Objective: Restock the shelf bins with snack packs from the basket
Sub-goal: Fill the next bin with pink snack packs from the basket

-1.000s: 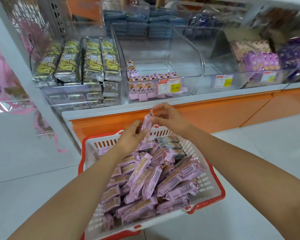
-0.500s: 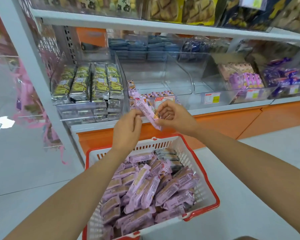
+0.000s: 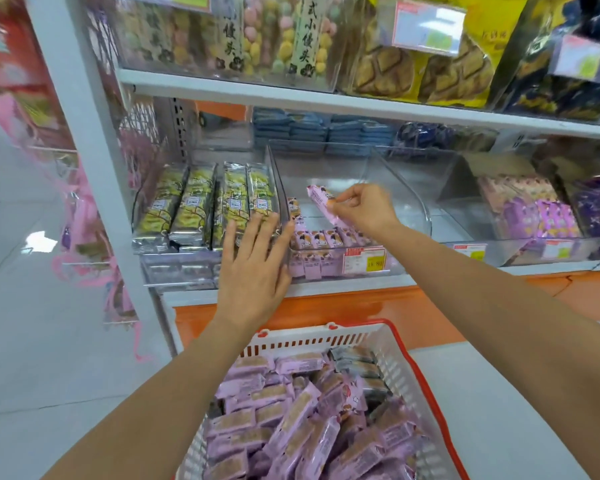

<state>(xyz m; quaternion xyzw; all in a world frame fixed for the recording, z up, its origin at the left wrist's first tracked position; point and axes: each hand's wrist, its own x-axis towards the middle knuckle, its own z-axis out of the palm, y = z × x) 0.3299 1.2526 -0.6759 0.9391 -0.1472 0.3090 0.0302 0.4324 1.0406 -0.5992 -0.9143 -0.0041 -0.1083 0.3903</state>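
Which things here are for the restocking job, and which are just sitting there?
For the job: pink pack in the right hand, left hand, clear bin, basket.
Just there: green packs, blue packs, cookie bags.

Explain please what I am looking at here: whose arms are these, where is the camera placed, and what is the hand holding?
There is no machine here: these are a person's two bare arms. The camera is worn on the person's head and looks forward and down. The right hand pinches one pink snack pack above a clear shelf bin that has a few such packs at its front. The left hand is open, fingers spread, before the bin's left edge. Below stands a red-and-white basket full of similar pink packs.
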